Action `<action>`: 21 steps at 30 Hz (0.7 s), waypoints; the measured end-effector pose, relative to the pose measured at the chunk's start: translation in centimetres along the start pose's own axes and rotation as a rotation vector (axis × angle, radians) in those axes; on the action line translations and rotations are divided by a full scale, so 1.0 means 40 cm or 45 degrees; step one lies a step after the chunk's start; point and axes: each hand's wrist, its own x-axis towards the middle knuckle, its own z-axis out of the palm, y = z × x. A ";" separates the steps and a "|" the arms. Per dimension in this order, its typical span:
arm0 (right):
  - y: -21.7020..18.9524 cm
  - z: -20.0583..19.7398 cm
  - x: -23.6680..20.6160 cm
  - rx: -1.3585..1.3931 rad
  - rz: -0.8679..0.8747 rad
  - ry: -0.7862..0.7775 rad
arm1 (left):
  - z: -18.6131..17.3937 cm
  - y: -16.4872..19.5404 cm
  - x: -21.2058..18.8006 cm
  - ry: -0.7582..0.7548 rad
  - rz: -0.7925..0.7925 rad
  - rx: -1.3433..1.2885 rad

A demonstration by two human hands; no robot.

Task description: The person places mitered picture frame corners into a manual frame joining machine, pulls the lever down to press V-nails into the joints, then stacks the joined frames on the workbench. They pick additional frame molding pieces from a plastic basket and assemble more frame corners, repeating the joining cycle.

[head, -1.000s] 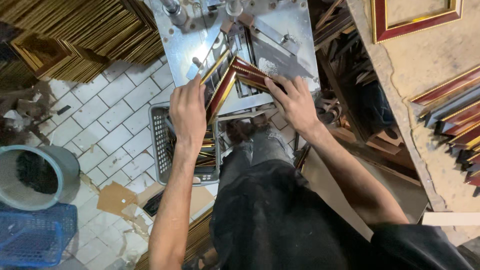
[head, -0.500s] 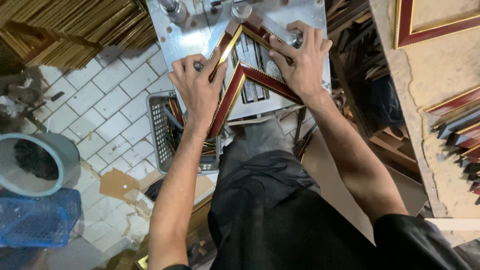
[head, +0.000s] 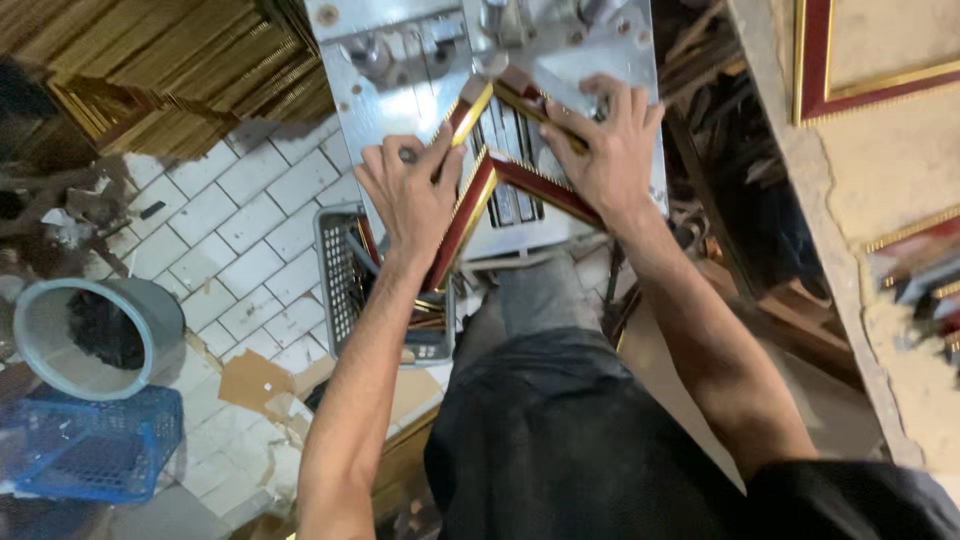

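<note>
Left hand [head: 412,195]: palm down, fingers spread and pressed flat on the left-hand red-and-gold wooden frame moulding [head: 462,215]; thumb side toward the mitred corner.
Right hand [head: 605,150]: palm down, fingers splayed, pressing on the right-hand red-and-gold wooden frame moulding [head: 545,190]; fingertips just past its upper edge.
Left moulding: under left palm, running down and away from the wrist side toward the grey plastic basket [head: 345,285]; upper end juts out beyond the fingertips.
Right moulding: under right palm, slanting from the corner between the hands out past the right wrist.
Mitred corner: between the two hands, just beside left thumb; the two pieces meet there in a V, touching.
Grey steel machine plate [head: 375,90]: beneath both hands and both mouldings; bolts and knobs beyond the fingertips.
Basket: below left wrist, holds more red-and-gold strips.
Grey round bucket [head: 95,335]: well apart, off to the outer side of left forearm, on white tiled floor [head: 235,215].
Blue plastic crate [head: 90,445]: near left elbow side, just beside the bucket.
Finished red-and-gold frame [head: 875,55]: well apart, beyond right forearm, on a beige surface.
</note>
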 end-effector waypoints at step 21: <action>0.020 -0.051 -0.045 -0.158 -0.162 -0.107 | 0.009 -0.052 -0.063 0.142 0.014 -0.018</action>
